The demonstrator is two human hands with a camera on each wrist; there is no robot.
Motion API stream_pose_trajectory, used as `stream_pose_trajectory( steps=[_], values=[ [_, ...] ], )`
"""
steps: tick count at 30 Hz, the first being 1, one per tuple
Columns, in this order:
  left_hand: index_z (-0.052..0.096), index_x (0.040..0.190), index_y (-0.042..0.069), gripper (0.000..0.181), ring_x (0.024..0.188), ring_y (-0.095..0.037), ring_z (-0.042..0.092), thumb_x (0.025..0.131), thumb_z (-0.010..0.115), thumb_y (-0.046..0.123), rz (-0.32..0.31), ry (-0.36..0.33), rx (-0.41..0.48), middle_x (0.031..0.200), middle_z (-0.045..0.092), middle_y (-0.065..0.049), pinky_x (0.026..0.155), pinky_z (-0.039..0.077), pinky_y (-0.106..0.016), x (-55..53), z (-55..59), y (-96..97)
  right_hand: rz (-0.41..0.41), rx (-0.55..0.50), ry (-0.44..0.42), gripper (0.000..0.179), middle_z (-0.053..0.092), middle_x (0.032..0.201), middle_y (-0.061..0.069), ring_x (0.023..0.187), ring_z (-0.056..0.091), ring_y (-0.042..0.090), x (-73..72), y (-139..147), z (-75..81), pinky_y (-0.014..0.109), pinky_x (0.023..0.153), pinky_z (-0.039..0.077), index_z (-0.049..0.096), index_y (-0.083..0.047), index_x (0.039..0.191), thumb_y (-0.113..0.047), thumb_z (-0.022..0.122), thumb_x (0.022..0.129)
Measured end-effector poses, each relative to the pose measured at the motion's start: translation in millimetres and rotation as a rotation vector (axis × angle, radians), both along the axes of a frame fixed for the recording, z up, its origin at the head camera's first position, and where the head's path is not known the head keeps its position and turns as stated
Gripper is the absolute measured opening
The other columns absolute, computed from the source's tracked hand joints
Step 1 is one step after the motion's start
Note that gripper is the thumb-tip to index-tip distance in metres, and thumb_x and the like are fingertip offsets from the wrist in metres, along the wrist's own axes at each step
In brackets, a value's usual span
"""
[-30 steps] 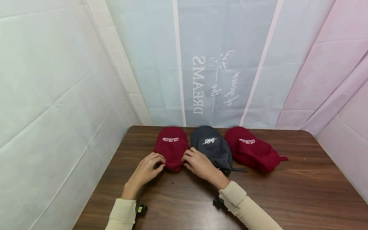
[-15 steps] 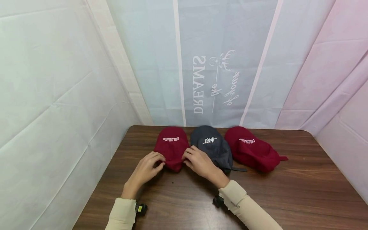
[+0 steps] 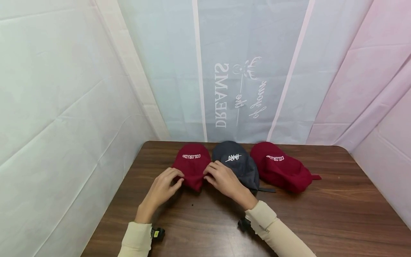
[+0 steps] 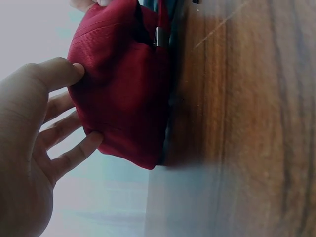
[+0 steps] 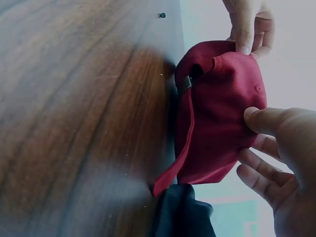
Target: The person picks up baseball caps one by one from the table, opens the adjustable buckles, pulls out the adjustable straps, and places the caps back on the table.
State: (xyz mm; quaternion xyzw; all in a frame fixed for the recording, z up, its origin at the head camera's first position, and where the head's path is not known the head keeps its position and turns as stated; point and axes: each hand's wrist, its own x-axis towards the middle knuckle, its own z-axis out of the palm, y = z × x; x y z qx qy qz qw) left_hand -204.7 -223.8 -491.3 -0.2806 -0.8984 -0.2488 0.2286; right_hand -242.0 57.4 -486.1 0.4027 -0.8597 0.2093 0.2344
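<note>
Since the earlier frames we see the leftmost red cap (image 3: 192,166) drawn slightly toward the person, its brim a little nearer and the back of its crown more puckered, while both hands have shifted with it only slightly. The left hand (image 3: 162,189) pinches the crown at its left side, the thumb (image 4: 74,74) on the back and the other fingers round the edge. The right hand (image 3: 226,180) holds the opposite side the same way, so we find the fingers of both narrowed on cloth.

Between them, the cap lies on the counter (image 3: 346,214), brim toward the hanging cloth (image 3: 250,32). At its back we make out a red strap (image 5: 185,140) running from a metal buckle (image 5: 187,83). Just to its right lies a dark cap (image 3: 248,171) with white lettering, partly behind the right hand. Beyond that we see a second red cap (image 3: 285,169), its crown slanting rightward and its strap end sticking out. Beige sleeves (image 3: 137,237) cover both forearms.
</note>
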Motion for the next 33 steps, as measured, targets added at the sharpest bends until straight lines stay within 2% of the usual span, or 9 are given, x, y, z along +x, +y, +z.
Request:
stream_pose_trajectory(
  steps=[7,15,23,28,33],
  values=[
    [0.074,0.104,0.015,0.012,0.094,-0.012,0.064,0.095,0.080,0.011,0.001,0.040,0.024,0.102,0.074,0.004,0.078,0.059,-0.033,0.2,7.9,1.7,-0.009,-0.049,-0.008,0.011,0.073,0.101,-0.005,0.091,0.061,0.012,1.0,-0.1,8.0,0.028,0.076,0.056,0.075,-0.019,0.100,-0.019,0.084,0.093],
    [0.074,0.105,0.013,0.013,0.091,-0.012,0.063,0.094,0.080,0.009,0.010,0.073,0.056,0.103,0.075,0.002,0.072,0.055,-0.029,1.4,15.3,3.4,0.004,-0.103,0.022,0.012,0.072,0.100,-0.005,0.089,0.062,0.012,4.3,-0.3,18.4,0.029,0.076,0.056,0.075,-0.017,0.100,-0.017,0.084,0.092],
    [0.074,0.108,0.012,0.015,0.087,-0.018,0.064,0.095,0.078,0.006,0.014,0.088,0.096,0.104,0.074,-0.001,0.069,0.054,-0.029,2.3,21.8,5.1,0.002,-0.148,-0.022,0.006,0.073,0.101,-0.006,0.091,0.065,0.012,7.8,-1.7,26.3,0.031,0.079,0.057,0.076,-0.017,0.101,-0.019,0.080,0.096],
    [0.073,0.112,0.011,0.019,0.097,-0.018,0.066,0.094,0.077,0.005,0.002,0.112,0.121,0.108,0.073,-0.002,0.073,0.057,-0.036,2.6,26.1,6.9,0.007,-0.183,-0.021,0.007,0.073,0.100,-0.004,0.092,0.066,0.012,9.7,-1.4,33.4,0.032,0.080,0.058,0.076,-0.016,0.100,-0.019,0.081,0.096],
    [0.073,0.117,0.007,0.026,0.107,-0.021,0.065,0.092,0.078,0.001,-0.014,0.162,0.153,0.119,0.070,-0.006,0.077,0.055,-0.031,1.7,27.2,8.4,0.008,-0.234,-0.045,0.008,0.074,0.099,-0.003,0.092,0.067,0.012,11.4,0.1,40.9,0.032,0.080,0.059,0.076,-0.015,0.099,-0.018,0.082,0.095]
  ],
)
